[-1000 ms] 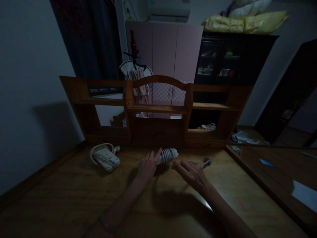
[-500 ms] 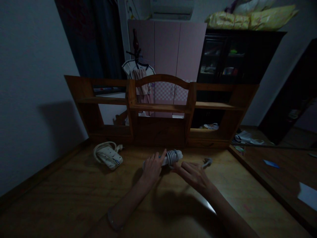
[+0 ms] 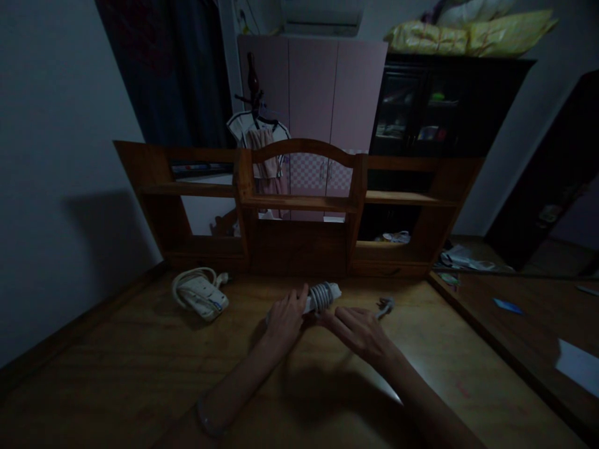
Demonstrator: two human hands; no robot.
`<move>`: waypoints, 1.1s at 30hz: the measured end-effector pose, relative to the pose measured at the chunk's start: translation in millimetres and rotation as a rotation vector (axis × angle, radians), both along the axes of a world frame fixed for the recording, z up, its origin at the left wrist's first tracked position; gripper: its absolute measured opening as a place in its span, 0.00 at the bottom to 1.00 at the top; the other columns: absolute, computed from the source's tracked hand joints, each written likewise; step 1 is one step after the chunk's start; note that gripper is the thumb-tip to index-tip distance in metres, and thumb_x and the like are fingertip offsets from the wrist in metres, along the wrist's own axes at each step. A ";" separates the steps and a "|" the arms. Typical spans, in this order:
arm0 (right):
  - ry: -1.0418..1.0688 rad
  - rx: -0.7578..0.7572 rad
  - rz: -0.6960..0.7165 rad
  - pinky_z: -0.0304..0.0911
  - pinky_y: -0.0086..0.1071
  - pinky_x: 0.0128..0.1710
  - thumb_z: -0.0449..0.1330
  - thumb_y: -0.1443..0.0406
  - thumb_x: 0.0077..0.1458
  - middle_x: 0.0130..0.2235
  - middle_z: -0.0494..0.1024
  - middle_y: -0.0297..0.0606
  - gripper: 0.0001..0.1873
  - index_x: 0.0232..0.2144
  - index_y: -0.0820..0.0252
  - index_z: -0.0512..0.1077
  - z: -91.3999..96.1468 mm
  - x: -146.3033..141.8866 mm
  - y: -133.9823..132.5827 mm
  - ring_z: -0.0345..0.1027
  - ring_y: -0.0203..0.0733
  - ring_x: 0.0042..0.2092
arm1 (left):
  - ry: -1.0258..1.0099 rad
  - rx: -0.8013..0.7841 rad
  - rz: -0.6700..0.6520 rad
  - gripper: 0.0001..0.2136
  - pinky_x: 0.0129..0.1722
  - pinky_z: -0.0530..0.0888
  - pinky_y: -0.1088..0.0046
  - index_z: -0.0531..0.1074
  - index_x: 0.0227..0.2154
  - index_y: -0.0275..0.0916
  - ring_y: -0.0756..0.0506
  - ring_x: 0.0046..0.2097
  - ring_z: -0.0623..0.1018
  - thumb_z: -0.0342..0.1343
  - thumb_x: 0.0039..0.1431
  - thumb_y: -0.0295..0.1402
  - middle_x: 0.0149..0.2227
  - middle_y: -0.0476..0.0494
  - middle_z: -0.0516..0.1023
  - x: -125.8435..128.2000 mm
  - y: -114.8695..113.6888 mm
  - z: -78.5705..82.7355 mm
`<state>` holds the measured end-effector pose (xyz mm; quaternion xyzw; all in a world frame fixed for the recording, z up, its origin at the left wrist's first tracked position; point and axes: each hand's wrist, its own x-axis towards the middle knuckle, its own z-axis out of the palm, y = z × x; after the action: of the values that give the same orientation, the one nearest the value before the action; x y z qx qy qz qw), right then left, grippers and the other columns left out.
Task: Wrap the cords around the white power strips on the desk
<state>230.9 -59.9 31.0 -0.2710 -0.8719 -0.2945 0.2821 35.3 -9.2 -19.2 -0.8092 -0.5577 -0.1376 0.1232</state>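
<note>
My left hand (image 3: pixel 286 317) is closed around a white power strip (image 3: pixel 336 290), whose far end sticks out to the right. A grey cord (image 3: pixel 321 296) is wound in several tight turns around the strip. Just right of the coil, my right hand (image 3: pixel 358 330) pinches the cord close to the strip's underside. Beyond that hand the cord's plug (image 3: pixel 385 305) shows above the table, and the cord between is partly hidden by my fingers. A second white power strip (image 3: pixel 202 298) with its cable looped on it lies to the left on the table.
The wooden table (image 3: pixel 187 374) meets a wall on the left. A wooden shelf unit (image 3: pixel 299 202) stands along its back edge. To the right, past a raised edge, lie a blue card (image 3: pixel 508 305) and a white sheet (image 3: pixel 579 366).
The view has shifted slightly, so everything sits a little further left. My right hand stays beside the coil, gripping the cord; my left hand keeps its hold on the strip.
</note>
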 end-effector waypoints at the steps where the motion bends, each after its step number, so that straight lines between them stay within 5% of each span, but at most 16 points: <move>1: 0.020 0.000 -0.013 0.49 0.29 0.25 0.54 0.67 0.62 0.26 0.67 0.32 0.08 0.42 0.63 0.69 1.0 3.0 1.0 0.59 0.31 0.26 | -0.005 -0.010 -0.020 0.32 0.38 0.67 0.68 0.48 0.63 0.41 0.41 0.43 0.73 0.54 0.58 0.33 0.47 0.37 0.70 0.0 0.8 0.5; 6: 0.152 -0.022 -0.114 0.49 0.28 0.27 0.56 0.63 0.60 0.27 0.69 0.33 0.08 0.40 0.61 0.70 0.8 25.2 10.0 0.61 0.32 0.28 | -0.038 -0.030 -0.189 0.29 0.37 0.68 0.69 0.56 0.58 0.42 0.41 0.42 0.74 0.55 0.56 0.46 0.43 0.40 0.71 6.5 -1.6 5.6; 14: 0.279 -0.180 -0.240 0.49 0.26 0.28 0.58 0.55 0.57 0.26 0.69 0.33 0.15 0.28 0.61 0.68 -1.2 47.8 24.5 0.64 0.32 0.28 | 0.110 -0.012 -0.544 0.24 0.38 0.70 0.67 0.63 0.48 0.37 0.40 0.41 0.74 0.58 0.53 0.45 0.41 0.41 0.72 16.3 -12.2 11.8; 25: 0.260 -0.314 -0.340 0.47 0.27 0.27 0.55 0.50 0.57 0.27 0.74 0.34 0.20 0.26 0.60 0.67 -5.9 52.8 36.3 0.68 0.33 0.28 | 0.101 0.107 -0.671 0.24 0.38 0.72 0.64 0.66 0.43 0.34 0.40 0.41 0.74 0.52 0.55 0.51 0.39 0.37 0.73 17.8 -20.1 12.9; 33: 0.280 -0.449 -0.441 0.48 0.27 0.27 0.50 0.46 0.58 0.24 0.76 0.36 0.26 0.22 0.59 0.71 -10.9 62.5 47.4 0.70 0.35 0.27 | 0.036 0.328 -0.684 0.14 0.41 0.72 0.64 0.63 0.48 0.30 0.41 0.43 0.74 0.41 0.64 0.30 0.43 0.34 0.74 10.3 -20.1 13.3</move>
<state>293.4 -12.5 20.1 -0.5459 -0.7884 -0.1091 0.2618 45.6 -29.3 -5.9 -0.9206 -0.2235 -0.2438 0.2078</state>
